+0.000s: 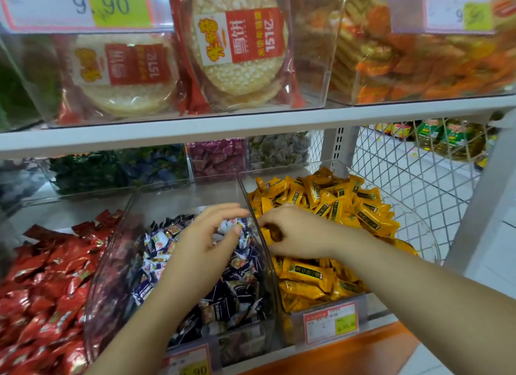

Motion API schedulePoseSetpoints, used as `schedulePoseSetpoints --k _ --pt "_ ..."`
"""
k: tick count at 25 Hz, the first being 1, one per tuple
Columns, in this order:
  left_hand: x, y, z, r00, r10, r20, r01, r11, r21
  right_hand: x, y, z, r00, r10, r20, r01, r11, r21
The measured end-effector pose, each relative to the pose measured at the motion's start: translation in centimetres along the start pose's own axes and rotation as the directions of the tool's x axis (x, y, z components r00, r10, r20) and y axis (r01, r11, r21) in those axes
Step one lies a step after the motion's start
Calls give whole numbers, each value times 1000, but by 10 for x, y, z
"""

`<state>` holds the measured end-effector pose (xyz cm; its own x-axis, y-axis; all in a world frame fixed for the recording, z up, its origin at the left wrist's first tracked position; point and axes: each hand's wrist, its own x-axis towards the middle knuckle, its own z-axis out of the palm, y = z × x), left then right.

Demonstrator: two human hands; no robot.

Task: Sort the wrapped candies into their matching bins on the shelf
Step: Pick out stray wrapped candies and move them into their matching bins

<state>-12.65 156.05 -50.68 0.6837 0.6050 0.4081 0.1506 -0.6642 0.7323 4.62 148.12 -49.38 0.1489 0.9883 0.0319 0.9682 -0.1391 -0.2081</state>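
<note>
Two hands work at mid-frame: the left hand [203, 246] hovers, fingers loose and apart, over the blue-white candy bin [109, 277]; the right hand [296, 235] curls around a yellow candy [275, 233] inside the yellow bin [331, 166]. Rice-cracker packs [240, 45] sit above, at top centre.

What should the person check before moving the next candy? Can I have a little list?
1. Right hand has a candy in its grip: ok, fingers curl round a yellowish piece.
2. That candy belongs with the yellow candies: cannot tell, its wrapper is mostly hidden.
3. Left hand is free: ok, fingers spread above the blue-and-white candies, holding nothing.
4. Strays among the blue-and-white candies: cannot tell, too blurred.
5. Red candies look unmixed: ok in the part that shows.
</note>
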Motion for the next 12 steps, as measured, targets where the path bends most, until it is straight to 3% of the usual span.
schedulePoseSetpoints --k 2,5,12 --pt "3 -1 9 986 24 166 -35 997 64 5 -1 4 1000 -13 10 14 992 -126" --pt "6 -7 13 971 28 238 -46 996 71 6 2 -7 999 -48 -10 45 972 -230" --pt "7 -15 11 963 49 264 -68 996 64 -30 21 -31 998 -25 57 30 996 -85"
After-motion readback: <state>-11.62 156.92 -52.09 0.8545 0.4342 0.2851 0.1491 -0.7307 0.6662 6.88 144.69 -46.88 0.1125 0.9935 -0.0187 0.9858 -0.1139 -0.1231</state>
